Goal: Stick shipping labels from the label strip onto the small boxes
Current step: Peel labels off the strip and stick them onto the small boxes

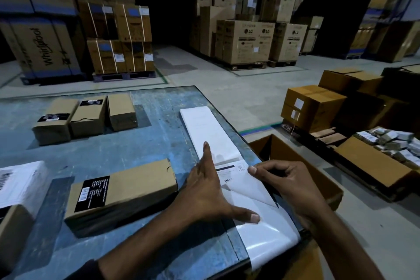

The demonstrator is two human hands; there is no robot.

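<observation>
A long white label strip (205,127) runs along the right edge of the blue table (127,154) and hangs over its near edge. My left hand (204,191) lies flat on the strip, fingers spread, pressing it down. My right hand (284,179) pinches a shipping label (247,183) by its corner; the label is partly peeled and folded back off the backing. A small brown box (127,191) with a black sticker lies just left of my left hand. Three more small boxes (86,116) stand in a row at the table's far left.
A white labelled parcel (20,182) and another brown box (11,232) sit at the near left. An open carton (293,159) stands on the floor right of the table. Stacked cartons (313,107) and a pile of small packets (395,143) fill the right side.
</observation>
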